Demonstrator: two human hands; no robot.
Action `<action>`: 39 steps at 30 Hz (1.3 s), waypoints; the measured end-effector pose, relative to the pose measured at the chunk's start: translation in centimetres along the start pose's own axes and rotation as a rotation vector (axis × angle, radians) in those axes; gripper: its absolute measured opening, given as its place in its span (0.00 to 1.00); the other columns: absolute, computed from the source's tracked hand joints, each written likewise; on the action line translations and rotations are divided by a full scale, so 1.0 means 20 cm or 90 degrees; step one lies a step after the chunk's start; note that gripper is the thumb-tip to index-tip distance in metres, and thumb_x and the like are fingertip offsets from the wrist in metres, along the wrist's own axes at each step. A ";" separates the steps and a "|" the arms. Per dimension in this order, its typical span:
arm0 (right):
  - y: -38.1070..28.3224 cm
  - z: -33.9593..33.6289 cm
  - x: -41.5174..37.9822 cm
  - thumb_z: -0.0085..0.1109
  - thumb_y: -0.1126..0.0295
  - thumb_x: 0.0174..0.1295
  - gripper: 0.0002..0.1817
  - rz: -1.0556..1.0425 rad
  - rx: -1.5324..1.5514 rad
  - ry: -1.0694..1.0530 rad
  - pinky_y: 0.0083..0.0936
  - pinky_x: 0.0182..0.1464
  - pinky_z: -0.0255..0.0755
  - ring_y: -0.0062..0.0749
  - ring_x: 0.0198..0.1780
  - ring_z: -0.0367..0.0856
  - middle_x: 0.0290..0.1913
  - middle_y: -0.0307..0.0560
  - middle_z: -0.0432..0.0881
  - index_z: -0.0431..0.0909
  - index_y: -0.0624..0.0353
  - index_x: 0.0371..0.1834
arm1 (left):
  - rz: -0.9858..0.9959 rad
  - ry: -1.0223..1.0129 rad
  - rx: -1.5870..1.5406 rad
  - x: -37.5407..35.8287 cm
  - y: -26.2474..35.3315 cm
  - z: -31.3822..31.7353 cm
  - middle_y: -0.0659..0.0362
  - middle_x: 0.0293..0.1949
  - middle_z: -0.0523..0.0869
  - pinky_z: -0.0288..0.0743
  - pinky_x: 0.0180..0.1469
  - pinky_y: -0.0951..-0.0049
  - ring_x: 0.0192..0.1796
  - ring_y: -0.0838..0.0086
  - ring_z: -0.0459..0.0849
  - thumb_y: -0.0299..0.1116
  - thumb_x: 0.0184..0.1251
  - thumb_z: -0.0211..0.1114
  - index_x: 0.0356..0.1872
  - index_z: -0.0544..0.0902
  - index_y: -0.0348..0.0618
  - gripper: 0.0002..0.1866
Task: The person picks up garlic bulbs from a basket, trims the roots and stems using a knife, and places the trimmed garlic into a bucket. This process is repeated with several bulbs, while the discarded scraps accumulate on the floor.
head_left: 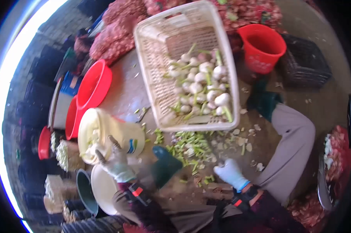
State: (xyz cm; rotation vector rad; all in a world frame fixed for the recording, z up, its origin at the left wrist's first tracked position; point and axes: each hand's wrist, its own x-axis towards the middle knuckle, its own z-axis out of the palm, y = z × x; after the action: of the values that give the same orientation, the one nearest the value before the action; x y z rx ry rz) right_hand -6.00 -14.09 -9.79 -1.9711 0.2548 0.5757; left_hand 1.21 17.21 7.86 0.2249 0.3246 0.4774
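Observation:
My left hand (pixel 117 165), in a pale work glove with dirty fingertips, is stretched out with its fingers apart at the mouth of a cream bucket (pixel 123 136). White garlic pieces (pixel 92 141) lie inside that bucket. My right hand (pixel 231 174), also gloved, is closed around a knife (pixel 216 150), whose blurred blade points up and left over the floor. Beyond my hands, a white plastic crate (pixel 148 73) holds many garlic bulbs (pixel 200 77) with short green stems. Cut green stem pieces (pixel 189 145) lie scattered below the crate.
Red tubs (pixel 94 85) stand at the left, and a red bucket (pixel 263 48) with a black crate (pixel 305 60) at the upper right. Net sacks of garlic (pixel 119 29) are piled behind. A white basin (pixel 104 190) sits by my left leg. My green boots (pixel 165 167) flank the scraps.

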 end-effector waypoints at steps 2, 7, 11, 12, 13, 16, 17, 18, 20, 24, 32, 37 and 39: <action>-0.11 -0.05 -0.03 0.58 0.62 0.50 0.16 -0.016 0.082 0.009 0.39 0.37 0.75 0.52 0.31 0.83 0.27 0.57 0.82 0.81 0.62 0.38 | -0.010 -0.050 0.158 0.18 -0.11 -0.07 0.47 0.51 0.79 0.73 0.59 0.56 0.53 0.57 0.78 0.35 0.64 0.63 0.56 0.71 0.33 0.24; -0.02 -0.09 0.03 0.61 0.64 0.50 0.13 -0.063 0.094 0.056 0.39 0.34 0.74 0.53 0.30 0.81 0.23 0.54 0.80 0.80 0.61 0.35 | -0.149 -0.062 0.832 0.55 -0.73 -0.18 0.57 0.37 0.83 0.78 0.35 0.73 0.35 0.70 0.83 0.25 0.58 0.65 0.49 0.78 0.37 0.16; 0.03 -0.13 0.06 0.63 0.65 0.49 0.13 0.041 0.155 0.089 0.37 0.31 0.74 0.47 0.26 0.80 0.21 0.51 0.79 0.81 0.60 0.35 | -0.076 -0.094 1.074 1.00 -1.05 -0.42 0.60 0.31 0.80 0.73 0.29 0.76 0.28 0.75 0.77 0.25 0.55 0.64 0.47 0.80 0.37 0.17; -0.01 -0.16 0.07 0.64 0.68 0.51 0.12 0.046 0.214 0.092 0.29 0.24 0.64 0.22 0.20 0.67 0.15 0.39 0.69 0.72 0.62 0.22 | -0.101 -0.021 1.081 1.14 -1.09 -0.49 0.61 0.29 0.79 0.71 0.28 0.77 0.26 0.76 0.75 0.24 0.54 0.64 0.47 0.80 0.37 0.17; -0.02 -0.16 0.09 0.64 0.68 0.51 0.12 0.083 0.257 0.085 0.29 0.25 0.64 0.22 0.20 0.66 0.15 0.39 0.69 0.71 0.62 0.21 | -0.131 0.048 1.088 1.22 -1.15 -0.50 0.63 0.28 0.78 0.69 0.27 0.78 0.24 0.77 0.73 0.23 0.52 0.63 0.46 0.81 0.36 0.17; -0.11 -0.19 0.12 0.61 0.66 0.54 0.12 0.059 0.260 0.152 0.34 0.24 0.66 0.26 0.20 0.74 0.15 0.48 0.75 0.78 0.65 0.22 | -0.321 -0.079 1.079 1.15 -1.26 -0.41 0.61 0.30 0.83 0.73 0.34 0.76 0.31 0.74 0.80 0.34 0.62 0.59 0.46 0.82 0.39 0.15; -0.12 -0.19 0.13 0.63 0.65 0.54 0.13 0.075 0.271 0.136 0.32 0.26 0.67 0.22 0.23 0.75 0.17 0.47 0.77 0.78 0.65 0.24 | -0.329 -0.079 1.077 1.18 -1.27 -0.44 0.61 0.30 0.83 0.73 0.34 0.76 0.31 0.74 0.80 0.34 0.62 0.59 0.46 0.82 0.39 0.15; -0.12 -0.19 0.14 0.65 0.63 0.54 0.14 0.084 0.283 0.119 0.30 0.28 0.68 0.19 0.26 0.76 0.19 0.47 0.78 0.79 0.65 0.27 | -0.330 -0.082 1.036 1.23 -1.26 -0.49 0.60 0.33 0.85 0.74 0.37 0.74 0.34 0.74 0.82 0.37 0.64 0.57 0.46 0.82 0.39 0.15; -0.14 -0.17 0.14 0.64 0.64 0.54 0.12 0.092 0.309 0.088 0.30 0.29 0.68 0.21 0.24 0.74 0.19 0.45 0.77 0.78 0.65 0.28 | -0.330 -0.070 0.945 1.34 -1.21 -0.61 0.58 0.37 0.87 0.76 0.45 0.72 0.39 0.71 0.84 0.40 0.67 0.56 0.47 0.82 0.39 0.17; -0.14 -0.17 0.13 0.63 0.65 0.54 0.11 0.057 0.290 0.094 0.30 0.28 0.67 0.27 0.22 0.72 0.17 0.44 0.74 0.77 0.63 0.29 | -0.389 -0.100 0.828 1.24 -1.23 -0.52 0.52 0.40 0.86 0.80 0.43 0.71 0.40 0.68 0.85 0.39 0.68 0.56 0.50 0.80 0.39 0.17; -0.09 -0.16 0.14 0.64 0.64 0.53 0.12 0.098 0.185 0.093 0.35 0.27 0.68 0.41 0.21 0.75 0.18 0.49 0.75 0.77 0.63 0.30 | -0.208 -0.101 1.088 1.02 -1.22 -0.36 0.52 0.41 0.83 0.79 0.44 0.68 0.42 0.66 0.83 0.19 0.55 0.60 0.51 0.75 0.31 0.19; -0.11 -0.19 0.14 0.64 0.67 0.52 0.09 -0.045 0.197 0.114 0.34 0.27 0.68 0.35 0.21 0.72 0.17 0.45 0.74 0.76 0.60 0.28 | -0.278 -0.268 0.693 0.71 -1.00 -0.28 0.52 0.50 0.80 0.77 0.53 0.64 0.50 0.64 0.82 0.30 0.60 0.64 0.58 0.71 0.32 0.26; -0.10 -0.20 0.11 0.61 0.67 0.53 0.08 -0.111 0.157 0.113 0.36 0.29 0.71 0.45 0.25 0.79 0.22 0.51 0.79 0.81 0.58 0.34 | -0.277 -0.286 0.707 0.55 -0.93 -0.34 0.50 0.55 0.77 0.76 0.55 0.62 0.54 0.62 0.79 0.34 0.58 0.67 0.63 0.67 0.37 0.32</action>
State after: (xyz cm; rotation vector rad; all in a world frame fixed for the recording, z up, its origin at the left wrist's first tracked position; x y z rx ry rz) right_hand -2.14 -16.62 -7.95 -1.7828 0.2477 0.2432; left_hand 15.66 7.45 -6.60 1.2907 0.1562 -0.2378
